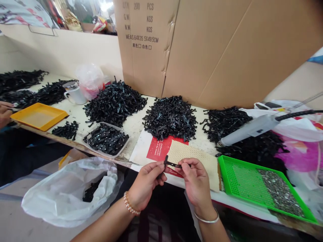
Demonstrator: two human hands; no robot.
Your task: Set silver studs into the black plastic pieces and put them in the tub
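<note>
My left hand (148,176) pinches one end of a narrow black strip-like part (174,164), with a short black crosspiece standing up at the fingertips. At the strip's other end, the fingers of my right hand (195,179) are closed on it. Both hands hold it just above the table's front edge, over a red-and-white printed sheet (157,149) and a cream textured mat (193,159). Behind the sheet lies a heap of small black parts (170,116). Right of my right hand sits a green perforated tray (242,185) with many small metal pieces (281,191) at one end.
A clear plastic tub (106,139), a yellow tray (39,116), a white mug (75,94) and more black heaps (114,102) stand leftward. A grey cylindrical tool (248,129) hangs at right. Cardboard (214,50) stands behind. A white bag (68,191) sits below. Another person's hand (5,112) is far left.
</note>
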